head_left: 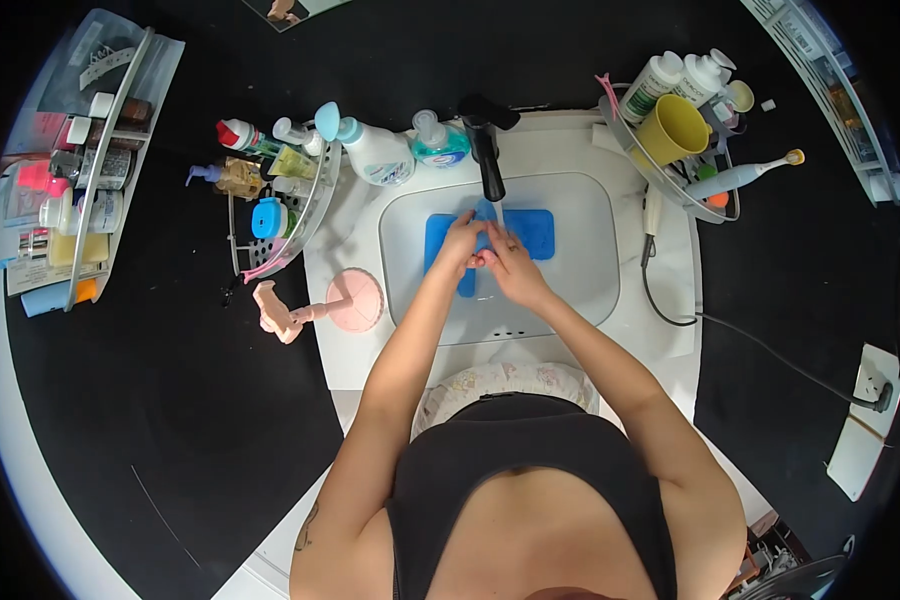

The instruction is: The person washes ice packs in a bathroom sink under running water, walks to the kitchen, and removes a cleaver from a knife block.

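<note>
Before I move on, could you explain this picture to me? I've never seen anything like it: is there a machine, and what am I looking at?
There is no machine arm here, just a person's bare left hand and right hand. The one picture comes from a camera worn on that person's head, looking forward and down, so their arms reach away from us.

The hands are close together over a pale sink basin, below a black faucet. Flat blue material shows on both sides of them. Something blue is at their fingers too, but I can't tell whether it is gripped.

On the white counter stand a teal soap bottle and a pink stand. A yellow cup sits at the right.
</note>
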A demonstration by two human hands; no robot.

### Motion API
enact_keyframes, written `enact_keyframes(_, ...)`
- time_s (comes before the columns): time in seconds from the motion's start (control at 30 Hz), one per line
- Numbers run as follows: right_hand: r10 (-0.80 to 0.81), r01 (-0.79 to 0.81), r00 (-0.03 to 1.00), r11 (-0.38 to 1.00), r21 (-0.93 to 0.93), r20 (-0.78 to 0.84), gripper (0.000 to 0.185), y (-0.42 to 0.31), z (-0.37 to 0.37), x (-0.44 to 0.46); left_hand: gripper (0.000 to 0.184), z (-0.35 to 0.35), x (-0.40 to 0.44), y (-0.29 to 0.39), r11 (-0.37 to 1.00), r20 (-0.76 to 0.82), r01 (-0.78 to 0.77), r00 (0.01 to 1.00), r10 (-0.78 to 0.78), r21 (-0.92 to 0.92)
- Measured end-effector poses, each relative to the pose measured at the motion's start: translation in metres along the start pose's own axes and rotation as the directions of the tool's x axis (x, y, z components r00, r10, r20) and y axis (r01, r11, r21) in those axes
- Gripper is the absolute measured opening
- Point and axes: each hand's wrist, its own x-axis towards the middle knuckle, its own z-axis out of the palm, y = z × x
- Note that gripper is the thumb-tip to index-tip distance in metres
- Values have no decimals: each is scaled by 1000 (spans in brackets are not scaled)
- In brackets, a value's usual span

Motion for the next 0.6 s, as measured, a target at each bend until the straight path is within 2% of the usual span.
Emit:
enact_keyframes(0.07,70,-63,997,974,218,-22,45,-9,-13,-2,66,-1,5,-2,994,31,4,1000,-1,-106)
enact_keyframes(0.1,66,-59,997,974,217,-25,45,-3,-7,0,66,1,4,1,994,30,-1,1000,4,-105)
enact_keyframes(0.13,224,-193,971,940,283,-83,46,9,6,2,67,3,1,2,997,47,2,999,2,-82)
enact_keyframes(0.2,528,-424,835,798,428,-158,48,25,17,8,69,7,-5,2,999,82,10,997,-7,-37)
enact_keyframes(0.23,527,-424,835,798,428,-157,48,34,15,11,69,7,-8,2,999,81,10,997,-7,-37)
enact_keyframes(0.27,649,-476,759,489,732,60,48,41,8,17,70,6,-10,2,999,124,-7,992,12,-43)
enact_keyframes(0.3,660,-469,686,79,880,307,49,49,1,22,71,5,-12,2,999,169,-25,985,32,-49)
enact_keyframes(0.33,559,-406,633,-349,844,536,50,53,-2,24,72,5,-13,2,998,214,-42,975,53,-56)
enact_keyframes(0.5,623,-345,636,-298,890,455,50,47,-6,21,63,3,-21,4,988,255,-133,961,110,75)
enact_keyframes(0.6,707,-274,694,84,958,137,53,32,-15,12,53,4,-10,4,894,105,-229,973,205,384)
